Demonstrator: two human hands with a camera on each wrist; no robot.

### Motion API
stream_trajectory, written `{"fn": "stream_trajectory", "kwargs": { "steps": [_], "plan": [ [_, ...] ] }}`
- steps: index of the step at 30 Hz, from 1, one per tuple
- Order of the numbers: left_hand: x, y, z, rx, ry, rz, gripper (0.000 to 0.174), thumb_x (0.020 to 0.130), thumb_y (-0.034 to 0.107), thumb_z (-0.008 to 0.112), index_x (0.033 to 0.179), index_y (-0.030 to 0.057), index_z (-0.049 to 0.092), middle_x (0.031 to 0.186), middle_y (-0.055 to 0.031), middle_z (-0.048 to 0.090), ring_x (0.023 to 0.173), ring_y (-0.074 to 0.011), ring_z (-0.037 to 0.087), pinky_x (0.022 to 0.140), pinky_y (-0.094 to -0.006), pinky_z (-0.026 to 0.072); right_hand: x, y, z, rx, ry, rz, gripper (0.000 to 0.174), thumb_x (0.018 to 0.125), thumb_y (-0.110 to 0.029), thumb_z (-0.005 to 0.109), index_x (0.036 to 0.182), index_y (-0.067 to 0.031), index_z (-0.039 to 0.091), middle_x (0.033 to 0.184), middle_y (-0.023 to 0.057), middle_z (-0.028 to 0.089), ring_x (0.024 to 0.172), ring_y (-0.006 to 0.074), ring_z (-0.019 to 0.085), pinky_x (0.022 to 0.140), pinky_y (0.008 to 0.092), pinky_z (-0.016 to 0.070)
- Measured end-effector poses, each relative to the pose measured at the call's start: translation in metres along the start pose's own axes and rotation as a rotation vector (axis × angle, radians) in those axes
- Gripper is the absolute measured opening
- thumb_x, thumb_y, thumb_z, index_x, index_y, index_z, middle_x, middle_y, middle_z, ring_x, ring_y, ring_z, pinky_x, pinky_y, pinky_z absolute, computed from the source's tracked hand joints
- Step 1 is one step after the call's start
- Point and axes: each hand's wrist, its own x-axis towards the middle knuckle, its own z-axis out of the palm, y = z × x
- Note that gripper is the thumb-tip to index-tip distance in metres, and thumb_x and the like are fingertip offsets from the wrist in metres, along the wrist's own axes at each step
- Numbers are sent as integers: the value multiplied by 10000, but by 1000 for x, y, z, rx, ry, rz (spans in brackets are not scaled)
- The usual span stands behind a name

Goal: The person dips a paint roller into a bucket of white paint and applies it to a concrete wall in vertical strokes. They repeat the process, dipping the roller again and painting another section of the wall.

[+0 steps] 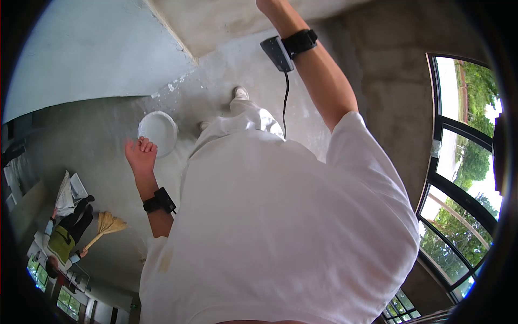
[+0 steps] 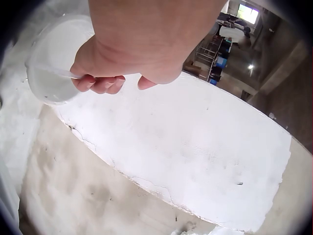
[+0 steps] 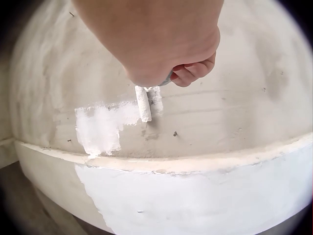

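In the head view my left hand [image 1: 141, 155] is low at the left, fingers curled, overlapping the near edge of a round white bucket [image 1: 158, 133]. The left wrist view shows a thin pale handle [image 2: 61, 72] running from the bucket [image 2: 36, 83] into the fingers of my left hand [image 2: 132, 54], which grip it. My raised right hand [image 3: 171, 54] grips a paint roller, its handle mostly hidden behind the hand. The white roller sleeve [image 3: 143, 105] lies against a bare grey wall beside a fresh white paint patch [image 3: 100, 129].
Below the bare wall runs a ledge with a white-painted face [image 3: 195, 193]. Another person [image 1: 65, 237] at the left holds a straw broom [image 1: 110, 224]. Black-framed windows [image 1: 458, 156] line the right side. A cable [image 1: 286, 102] hangs from my right wrist camera.
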Motion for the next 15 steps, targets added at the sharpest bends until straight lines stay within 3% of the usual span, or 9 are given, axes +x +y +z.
{"fn": "stream_trajectory", "kwargs": {
  "steps": [3,5,11,15],
  "plan": [
    [15,3,-18,-8,-37,0,265,846,340,528,842,76,500,616,12,357,533,-129,320,572,-302,292,5,-8,7,30,22,-42,420,950,-378,587,806,15,624,563,-11,501,461,81,425,422,273,322],
    [29,1,-29,-26,20,15,266,834,357,521,838,91,500,601,23,345,522,-128,321,559,-305,290,2,-37,19,37,63,-30,363,981,-345,570,879,0,624,576,-47,437,440,27,297,415,225,188],
    [30,-6,-14,-103,-5,17,263,834,366,486,820,103,485,595,28,346,515,-125,318,560,-304,292,29,-120,31,89,-24,-190,366,989,-348,556,924,5,626,579,-58,417,448,23,288,416,225,191],
    [34,-5,-4,-115,-14,23,265,837,369,472,814,105,477,591,29,340,515,-127,318,559,-305,294,43,-161,42,116,-32,-235,393,980,-372,572,808,-20,602,575,-54,442,456,19,322,408,222,205]
  ]
}}
